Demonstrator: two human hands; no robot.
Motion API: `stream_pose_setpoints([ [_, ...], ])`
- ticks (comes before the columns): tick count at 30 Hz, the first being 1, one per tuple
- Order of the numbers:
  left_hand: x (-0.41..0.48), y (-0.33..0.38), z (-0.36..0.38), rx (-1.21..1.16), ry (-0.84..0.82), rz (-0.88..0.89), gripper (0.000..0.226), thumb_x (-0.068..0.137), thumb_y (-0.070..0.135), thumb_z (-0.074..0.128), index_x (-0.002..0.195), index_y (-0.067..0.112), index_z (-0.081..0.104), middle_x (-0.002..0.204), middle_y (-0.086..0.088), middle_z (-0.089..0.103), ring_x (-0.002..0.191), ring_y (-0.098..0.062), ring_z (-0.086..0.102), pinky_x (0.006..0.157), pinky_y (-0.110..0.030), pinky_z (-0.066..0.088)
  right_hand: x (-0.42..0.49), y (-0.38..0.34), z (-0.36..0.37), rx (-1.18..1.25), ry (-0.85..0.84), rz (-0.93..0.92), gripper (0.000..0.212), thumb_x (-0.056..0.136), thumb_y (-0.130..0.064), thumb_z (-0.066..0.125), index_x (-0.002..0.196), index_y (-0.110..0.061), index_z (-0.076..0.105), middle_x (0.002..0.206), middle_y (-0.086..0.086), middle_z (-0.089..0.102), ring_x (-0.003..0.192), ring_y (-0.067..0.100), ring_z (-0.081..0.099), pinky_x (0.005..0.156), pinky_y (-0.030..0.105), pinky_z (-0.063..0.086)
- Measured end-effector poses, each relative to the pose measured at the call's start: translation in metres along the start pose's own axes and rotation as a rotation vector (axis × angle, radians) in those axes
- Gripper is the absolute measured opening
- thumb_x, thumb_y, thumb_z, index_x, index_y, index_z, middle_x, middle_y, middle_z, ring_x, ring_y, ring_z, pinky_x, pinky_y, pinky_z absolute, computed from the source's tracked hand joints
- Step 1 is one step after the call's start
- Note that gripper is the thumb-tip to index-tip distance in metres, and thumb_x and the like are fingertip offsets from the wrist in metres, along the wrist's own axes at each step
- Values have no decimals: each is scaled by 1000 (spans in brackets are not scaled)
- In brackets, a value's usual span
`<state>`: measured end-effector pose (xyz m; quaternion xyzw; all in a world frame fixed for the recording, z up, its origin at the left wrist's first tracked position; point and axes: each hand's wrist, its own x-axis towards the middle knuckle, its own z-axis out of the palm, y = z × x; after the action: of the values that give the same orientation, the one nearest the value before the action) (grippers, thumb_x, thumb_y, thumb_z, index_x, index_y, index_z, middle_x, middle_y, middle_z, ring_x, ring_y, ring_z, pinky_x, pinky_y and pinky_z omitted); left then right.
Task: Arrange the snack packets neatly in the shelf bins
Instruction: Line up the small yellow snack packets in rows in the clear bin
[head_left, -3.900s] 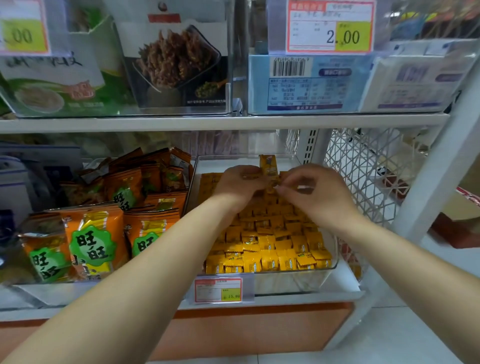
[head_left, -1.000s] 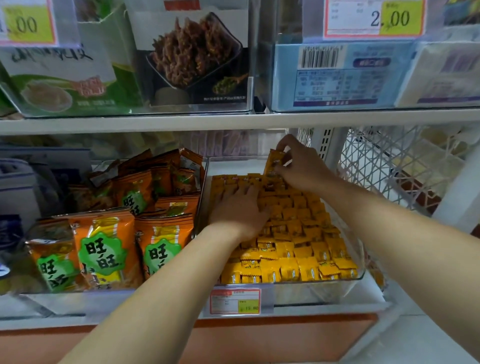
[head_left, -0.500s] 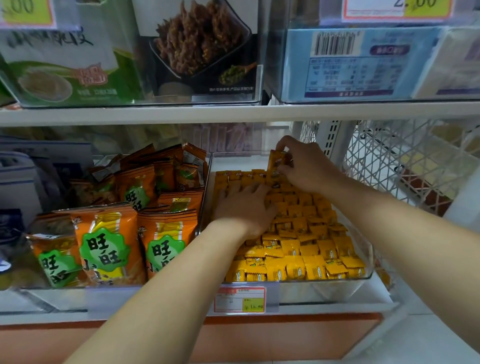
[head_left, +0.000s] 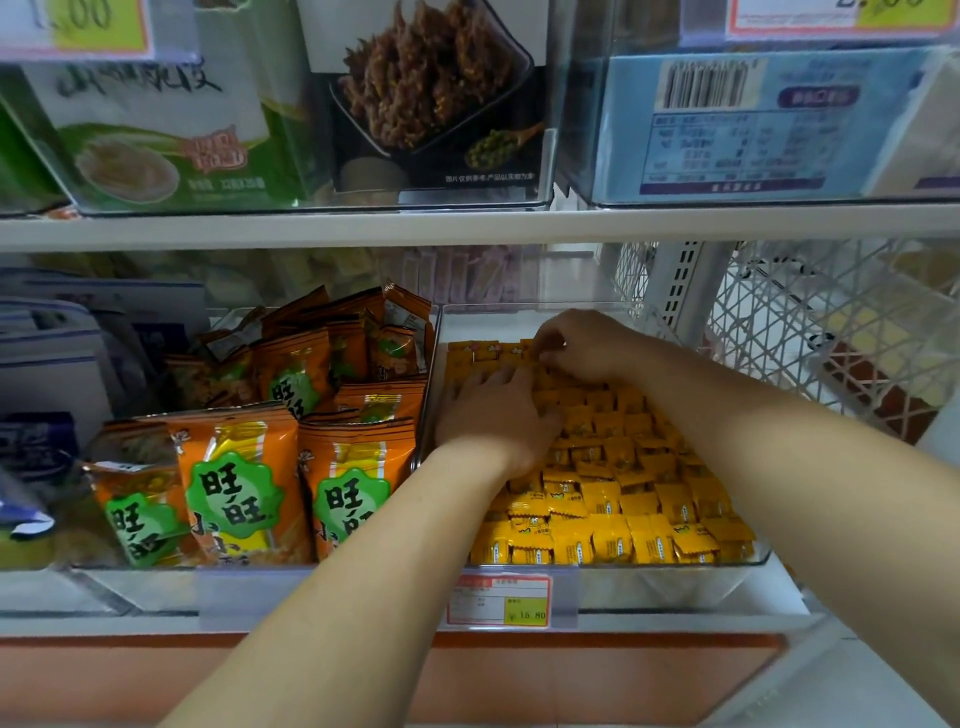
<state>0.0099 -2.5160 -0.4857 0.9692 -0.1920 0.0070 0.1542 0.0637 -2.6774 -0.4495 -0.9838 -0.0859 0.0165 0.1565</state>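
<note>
Fingers (head_left: 551, 347) of the right hand (head_left: 592, 349) are curled at the back row of the yellow packets (head_left: 613, 499) and seem to pinch the top edge of one packet (most of that packet is hidden under them). The left hand (head_left: 493, 421) lies flat on the packets just in front, with straight fingers, and presses them down.

These packets fill the clear bin (head_left: 675, 584) on the lower shelf, at the right side. I judge the work in this bin as nearly finished: the packets stand in overlapping rows from the front wall to the back, and only the far row under the hands is not yet even. A few packets in the front rows lean a little.

Each packet is a small, pillow-shaped pouch of glossy film with zigzag ends, so it is light and slippery. The bin is made of hard transparent plastic with a rounded front edge.

Just beside it on the left, the orange bags (head_left: 234, 493) are bigger and crinkled. The ones behind are tilted and mixed, so that bin probably needs arranging too. A price tag (head_left: 498, 600) hangs below the bin, and a white wire mesh (head_left: 810, 332) closes the shelf on the right.
</note>
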Motion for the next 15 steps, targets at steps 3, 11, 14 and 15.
stream_pose_setpoints([
  [3,1,0,-2,11,-30,6,56,96,57,37,144,29,39,153,2,39,142,-28,29,114,-50,25,8,-4,3,35,15,52,17,90,-24,72,107,-21,71,115,-1,65,93,11,52,80,27,39],
  [11,-1,2,-2,15,-44,-10,58,97,57,36,145,26,37,154,-1,38,142,-30,28,115,-52,24,-1,-12,12,47,291,50,14,90,-9,63,91,-23,60,103,0,53,94,20,55,74,32,42],
  [14,-6,3,-4,11,-47,-4,55,97,56,36,145,27,38,152,-1,40,140,-30,31,114,-52,27,-24,-23,9,125,562,-1,11,96,-13,55,92,-23,51,99,-1,50,89,17,51,69,30,38],
  [15,-8,6,-6,26,-45,-5,55,98,54,37,144,26,39,151,-1,42,139,-29,34,112,-51,30,-35,-26,7,164,659,-17,10,97,-14,53,93,-23,49,99,-2,51,87,15,51,66,27,36],
])
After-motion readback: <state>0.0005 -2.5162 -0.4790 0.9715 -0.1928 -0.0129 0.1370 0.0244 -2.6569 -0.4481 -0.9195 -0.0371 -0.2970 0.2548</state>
